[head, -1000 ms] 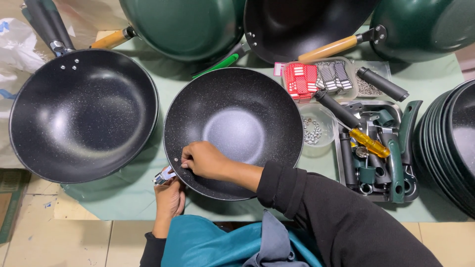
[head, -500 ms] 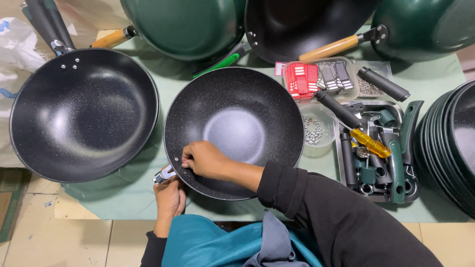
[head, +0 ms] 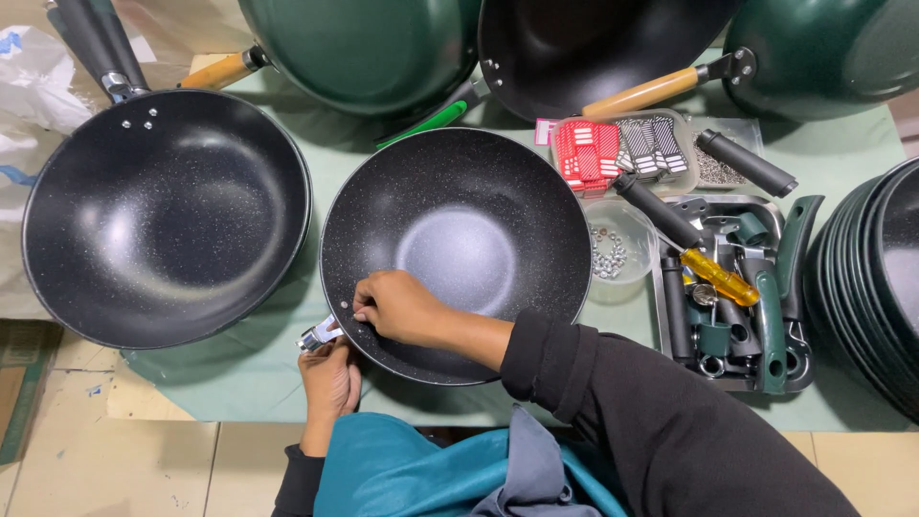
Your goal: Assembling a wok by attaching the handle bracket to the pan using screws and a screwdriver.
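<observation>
A clear plastic tray point(head: 627, 153) at about one o'clock in the view holds two bundles of small rectangular labels: red-and-white ones point(head: 586, 153) on its left side, grey-and-white ones point(head: 651, 146) just beside them on the right. At ten o'clock, on the left edge, lies a crumpled white plastic bag point(head: 33, 91) with blue markings. No signs or screens appear.

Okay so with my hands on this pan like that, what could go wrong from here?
The small metal bracket in your left hand sits at the table edge; it could slip to the floor. The pan overhangs that edge slightly, so pressing with your right hand might tip it. Your sleeve could also brush the tray of tools.
</observation>
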